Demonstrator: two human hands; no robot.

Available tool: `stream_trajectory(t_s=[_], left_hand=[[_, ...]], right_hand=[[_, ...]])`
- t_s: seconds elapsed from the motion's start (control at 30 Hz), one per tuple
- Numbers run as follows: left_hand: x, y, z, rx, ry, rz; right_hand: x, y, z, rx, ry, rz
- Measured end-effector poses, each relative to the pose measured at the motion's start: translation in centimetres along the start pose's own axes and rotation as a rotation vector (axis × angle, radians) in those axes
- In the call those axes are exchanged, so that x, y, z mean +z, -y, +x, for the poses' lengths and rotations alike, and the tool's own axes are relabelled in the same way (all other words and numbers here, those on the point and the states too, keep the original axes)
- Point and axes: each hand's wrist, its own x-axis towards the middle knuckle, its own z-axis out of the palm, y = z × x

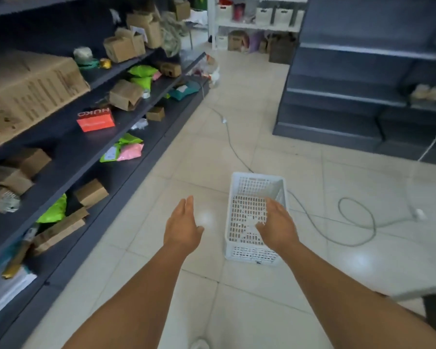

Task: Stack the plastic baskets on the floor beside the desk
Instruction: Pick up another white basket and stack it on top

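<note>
One white perforated rectangular plastic basket point(256, 217) is seen upright on the pale tiled floor point(237, 137), just beyond and partly beneath the right hand point(277, 229). Both hands are held open with fingers extended, nothing grasped. The left hand point(183, 226) is stretched out beside the basket, apart from it.

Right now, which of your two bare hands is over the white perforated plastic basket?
The right hand; it overlaps the white perforated plastic basket, while the left hand shows only floor tile behind.
</note>
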Motion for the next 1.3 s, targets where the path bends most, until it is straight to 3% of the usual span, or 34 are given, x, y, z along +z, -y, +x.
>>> stream_trajectory(t_s=[0.4, 0.73, 0.93, 1.3], left_hand=[[5.6, -7.1, 13.6, 0.158, 0.169, 0.096], [13.7, -12.1, 23.8, 0.014, 0.214, 0.073], [22.2, -11.9, 30.1, -0.025, 0.277, 0.056], [39.0, -4.4, 40.7, -0.082, 0.355, 0.101]], right_hand=[[-2.6, -8.1, 9.7, 0.288, -0.048, 0.007], [-1.5, -17.1, 22.8, 0.303, 0.052, 0.011], [3.8, -23.2, 30.1, 0.354, 0.159, -0.023], [19.4, -33.0, 41.0, 0.472, 0.193, -0.034]])
